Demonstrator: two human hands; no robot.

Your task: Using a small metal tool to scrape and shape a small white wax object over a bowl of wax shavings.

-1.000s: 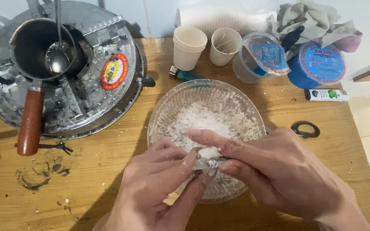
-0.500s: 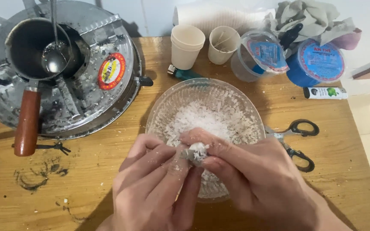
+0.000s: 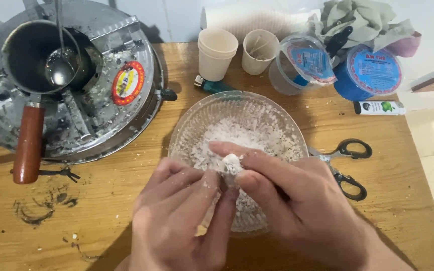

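Two hands working together: left hand (image 3: 177, 221) and right hand (image 3: 297, 211) pinching small white lump (image 3: 231, 163) over glass bowl (image 3: 189, 135), at 6 o'clock of table. Lump looking soft, crumbly, light; fingertip grip suiting best. Bowl holding white flaky powder (image 3: 237, 135). At 12 o'clock, paper cups (image 3: 217, 52); at 1 o'clock, lidded tubs (image 3: 372, 73); at 10 o'clock, pot (image 3: 26, 55) holding ladle (image 3: 59, 70).

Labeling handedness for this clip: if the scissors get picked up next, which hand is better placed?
Right, probably. The scissors lie on the wooden table just right of the glass bowl, close beside the right hand. The left hand sits on the bowl's other side. Both hands pinch the white lump, so either must let go.
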